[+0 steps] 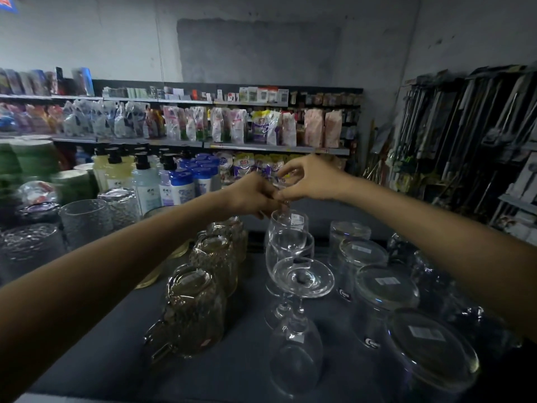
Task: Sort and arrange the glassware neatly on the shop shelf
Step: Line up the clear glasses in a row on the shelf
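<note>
Both my hands meet at the far end of a row of clear wine glasses. My right hand (309,178) pinches the round foot of an upside-down wine glass (287,223), and my left hand (251,196) grips its stem just below. Its bowl hangs mouth-down at the back of the row. In front of it stands an upright wine glass (289,247). Nearest me, another wine glass (295,359) rests upside down with its foot on top. All of them sit on the dark grey shelf top (247,365).
A column of amber textured mugs (200,309) runs left of the wine glasses. Upside-down clear tumblers (383,289) with labels line the right, with cut-glass pieces (436,274) beyond. Textured clear glasses (84,219) crowd the far left. Bottles and packets fill the shelves behind.
</note>
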### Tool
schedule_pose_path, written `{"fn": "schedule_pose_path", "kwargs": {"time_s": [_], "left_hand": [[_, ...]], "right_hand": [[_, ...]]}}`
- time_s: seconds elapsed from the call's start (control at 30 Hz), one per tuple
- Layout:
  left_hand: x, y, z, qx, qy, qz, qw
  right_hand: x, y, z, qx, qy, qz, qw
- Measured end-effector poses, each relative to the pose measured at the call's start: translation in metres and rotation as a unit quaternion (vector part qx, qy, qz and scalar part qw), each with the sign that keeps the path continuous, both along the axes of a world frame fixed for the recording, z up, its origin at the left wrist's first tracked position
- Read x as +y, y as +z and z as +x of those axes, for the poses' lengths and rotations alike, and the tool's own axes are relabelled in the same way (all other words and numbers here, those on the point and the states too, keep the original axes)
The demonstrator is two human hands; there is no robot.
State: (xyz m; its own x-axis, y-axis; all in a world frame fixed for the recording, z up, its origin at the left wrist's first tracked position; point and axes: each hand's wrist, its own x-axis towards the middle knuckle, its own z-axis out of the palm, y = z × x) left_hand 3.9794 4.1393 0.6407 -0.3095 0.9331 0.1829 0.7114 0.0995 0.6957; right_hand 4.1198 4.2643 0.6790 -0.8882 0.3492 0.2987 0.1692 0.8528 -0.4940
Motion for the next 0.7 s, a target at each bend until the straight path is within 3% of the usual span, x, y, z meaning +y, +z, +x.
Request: {"fn": "schedule_pose_path", "kwargs": {"time_s": [0.33, 0.6, 0.7], "left_hand": [[-0.005, -0.014, -0.001, 0.030, -0.011, 0.000, 1.000], [-0.008, -0.017, 0.000, 0.043, 0.001, -0.029, 0.999], [-0.016, -0.007, -0.006, -0.018, -0.001, -0.050, 0.999]], "right_hand": [[0.002, -0.004, 0.008, -0.047, 0.031, -0.064, 0.996], [0.013, -0.016, 0.012, -0.028, 0.005, -0.155, 0.988], [0.008, -0.018, 0.015, -0.016, -0.015, -0.195, 0.981]]}}
